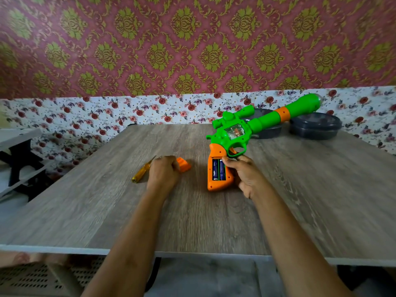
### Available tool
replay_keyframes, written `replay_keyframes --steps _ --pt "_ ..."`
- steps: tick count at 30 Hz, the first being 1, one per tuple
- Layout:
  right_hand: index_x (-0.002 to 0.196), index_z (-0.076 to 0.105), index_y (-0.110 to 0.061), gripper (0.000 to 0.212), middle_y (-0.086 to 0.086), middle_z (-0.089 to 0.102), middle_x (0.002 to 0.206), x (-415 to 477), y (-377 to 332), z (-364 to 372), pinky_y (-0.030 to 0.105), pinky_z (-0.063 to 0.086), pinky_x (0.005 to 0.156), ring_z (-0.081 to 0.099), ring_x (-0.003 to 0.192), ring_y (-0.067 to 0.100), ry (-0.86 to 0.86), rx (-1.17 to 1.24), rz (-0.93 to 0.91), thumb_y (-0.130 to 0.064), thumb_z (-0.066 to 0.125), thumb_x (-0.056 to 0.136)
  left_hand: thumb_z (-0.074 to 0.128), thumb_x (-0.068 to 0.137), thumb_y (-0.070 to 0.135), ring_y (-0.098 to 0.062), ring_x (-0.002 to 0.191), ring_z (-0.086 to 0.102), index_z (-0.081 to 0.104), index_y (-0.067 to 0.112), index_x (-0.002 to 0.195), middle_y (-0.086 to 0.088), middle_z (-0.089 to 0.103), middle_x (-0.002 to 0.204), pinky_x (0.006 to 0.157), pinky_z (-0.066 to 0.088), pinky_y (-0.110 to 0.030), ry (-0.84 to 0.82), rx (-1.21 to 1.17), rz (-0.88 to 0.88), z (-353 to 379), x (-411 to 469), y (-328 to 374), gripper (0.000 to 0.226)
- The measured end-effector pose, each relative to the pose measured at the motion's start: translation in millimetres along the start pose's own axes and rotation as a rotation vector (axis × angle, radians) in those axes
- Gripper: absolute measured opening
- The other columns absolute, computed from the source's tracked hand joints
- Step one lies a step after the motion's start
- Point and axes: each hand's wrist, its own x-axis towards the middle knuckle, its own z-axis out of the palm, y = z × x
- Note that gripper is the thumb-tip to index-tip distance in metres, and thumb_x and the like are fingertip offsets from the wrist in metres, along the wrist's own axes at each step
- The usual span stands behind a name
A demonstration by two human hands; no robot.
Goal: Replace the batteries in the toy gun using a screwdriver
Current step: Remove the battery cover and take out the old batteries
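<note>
Your right hand [244,175] grasps the toy gun [235,133] by its orange grip. The fingers are curled round the far side of the grip and the thumb rests on the upper edge of the open battery slot. The gun lies on its side on the wooden table [107,202], right of centre. Its grip points toward you and its green barrel runs away to the upper right. Two blue batteries [219,169] sit side by side in the uncovered slot.

Your left hand [164,171] rests on the table to the left of the gun, apart from it, with the fingers clenched under the palm. The small orange cover [184,165] lies at its right edge, touching the knuckles. You cannot tell from here whether the fingers pinch it, since the hand hides that side and the picture is blurred. The yellow-handled screwdriver [141,173] lies on the table just beside the left hand, its tip pointing away from you.

Two dark round containers [315,125] stand at the back of the table, one partly behind the barrel.
</note>
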Motion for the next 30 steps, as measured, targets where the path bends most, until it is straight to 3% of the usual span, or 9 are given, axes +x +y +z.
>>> replay_keyframes --steps 3,5,9,13,16,19,23,26,30 --pt "0.086 0.064 -0.017 0.012 0.001 0.067 0.092 0.9 -0.6 0.1 0.053 0.037 0.106 0.057 0.108 0.027 0.0 0.008 0.002 -0.007 0.062 0.082 0.052 0.079 -0.002 -0.031 0.085 0.062 0.066 0.01 0.084 -0.013 0.068 0.092 0.066 0.046 -0.032 0.214 -0.025 -0.069 -10.9 -1.9 0.7 0.019" --pt "0.086 0.064 -0.018 0.011 0.0 0.067 0.091 1.6 -0.8 0.3 0.053 0.036 0.107 0.057 0.109 0.026 -0.001 0.015 -0.003 -0.007 0.063 0.082 0.056 0.082 0.007 -0.034 0.105 0.055 0.065 0.014 0.097 -0.014 0.063 0.11 0.083 0.044 -0.039 0.302 0.115 -0.211 -20.3 -2.6 -7.2 0.019" --pt "0.085 0.065 -0.019 0.012 0.0 0.067 0.093 4.6 -0.3 1.2 0.053 0.038 0.105 0.057 0.11 0.028 -0.007 0.015 -0.009 -0.007 0.062 0.082 0.054 0.088 0.016 -0.041 0.132 0.029 0.05 0.012 0.124 -0.021 0.039 0.139 0.107 0.025 -0.05 0.048 0.273 -0.561 -31.5 -2.8 -27.0 0.036" --pt "0.084 0.064 -0.019 0.012 0.0 0.066 0.091 6.1 -0.4 1.4 0.052 0.038 0.105 0.057 0.108 0.027 -0.017 0.005 -0.013 -0.008 0.062 0.083 0.049 0.09 0.012 -0.042 0.128 0.034 0.05 0.003 0.122 -0.024 0.043 0.134 0.105 0.032 -0.048 0.056 0.295 -0.581 -26.4 0.7 -35.5 0.033" --pt "0.085 0.064 -0.018 0.01 0.002 0.067 0.092 7.4 -0.2 1.2 0.053 0.039 0.105 0.057 0.11 0.029 -0.016 -0.007 -0.01 -0.009 0.063 0.083 0.051 0.085 0.003 -0.041 0.108 0.053 0.059 -0.001 0.105 -0.024 0.058 0.113 0.087 0.049 -0.046 0.159 0.199 -0.592 -25.6 4.0 -41.4 0.021" --pt "0.085 0.064 -0.018 0.009 0.002 0.067 0.092 7.6 0.1 1.2 0.053 0.039 0.105 0.058 0.109 0.029 -0.014 -0.002 -0.005 -0.009 0.063 0.082 0.056 0.08 0.001 -0.038 0.09 0.062 0.066 0.001 0.093 -0.021 0.066 0.099 0.075 0.052 -0.042 0.338 0.019 -0.493 -29.2 7.0 -36.2 0.016" --pt "0.083 0.064 -0.016 0.012 0.002 0.066 0.087 6.5 -1.8 1.6 0.051 0.042 0.102 0.06 0.094 0.023 0.001 0.022 -0.023 -0.005 0.06 0.084 0.066 0.082 0.01 -0.019 0.08 0.063 0.068 0.01 0.102 -0.01 0.066 0.101 0.074 0.05 -0.029 0.562 -0.24 -0.124 -35.1 4.7 -10.6 0.02" --pt "0.084 0.063 -0.016 0.013 0.003 0.065 0.086 6.6 -2.1 1.5 0.047 0.046 0.096 0.061 0.083 0.019 0.009 0.054 -0.021 -0.005 0.057 0.086 0.071 0.081 0.009 0.003 0.068 0.06 0.066 0.011 0.101 -0.001 0.067 0.087 0.068 0.052 -0.015 0.56 -0.553 0.035 -34.2 -4.3 11.9 0.021" --pt "0.09 0.064 -0.015 0.011 0.0 0.068 0.077 9.2 -1.1 1.5 0.04 0.05 0.081 0.062 0.075 0.017 0.0 0.074 0.01 -0.009 0.054 0.089 0.071 0.082 0.009 0.008 0.073 0.061 0.06 0.011 0.112 0.014 0.061 0.086 0.067 0.049 -0.008 0.532 -0.789 0.154 -29.3 -18.5 37.5 0.031"
